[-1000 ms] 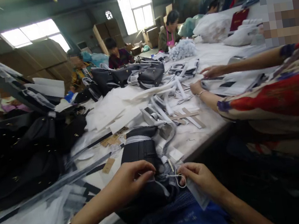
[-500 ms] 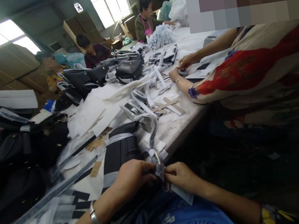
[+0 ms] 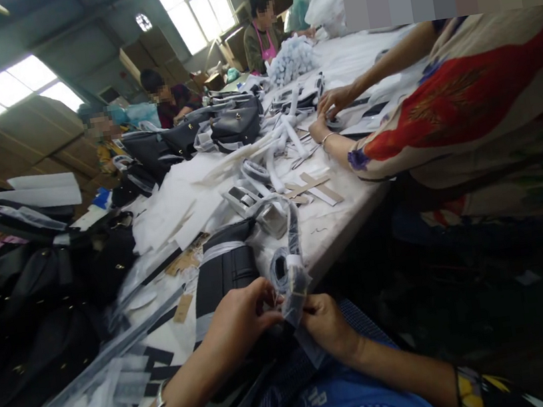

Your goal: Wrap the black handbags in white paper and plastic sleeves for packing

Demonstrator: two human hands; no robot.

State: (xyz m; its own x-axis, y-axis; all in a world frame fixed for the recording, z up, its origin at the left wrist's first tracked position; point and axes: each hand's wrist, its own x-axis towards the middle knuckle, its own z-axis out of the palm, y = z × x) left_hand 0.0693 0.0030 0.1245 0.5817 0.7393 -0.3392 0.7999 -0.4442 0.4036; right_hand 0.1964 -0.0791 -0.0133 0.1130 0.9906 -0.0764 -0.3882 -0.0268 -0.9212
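Observation:
A bag strap (image 3: 295, 292) in clear plastic wrap stands up between my hands, held at its lower end. The fingers of my left hand (image 3: 242, 319) are curled against its left side, thumb and forefinger at the wrap. From the right, my right hand (image 3: 330, 326) is closed on the wrap's lower edge, with a whitish flap of wrapping (image 3: 311, 348) hanging below. The strap's upper part loops back towards a black bag (image 3: 225, 274) with pale bands around it, lying just beyond my left hand. My fingertips are partly hidden behind the strap.
A grey tape dispenser (image 3: 241, 200) and cardboard strips (image 3: 314, 185) lie on the white table (image 3: 342, 220). Black bags (image 3: 237, 124) stand farther back, more (image 3: 30, 318) at left. Beside me on the right a co-worker's hands (image 3: 332, 114) work at the table. Other people sit beyond.
The strap has turned and risen slightly, and a coiled part now shows beside my left fingers. The metal ring below it is no longer visible. My right hand has shifted slightly down.

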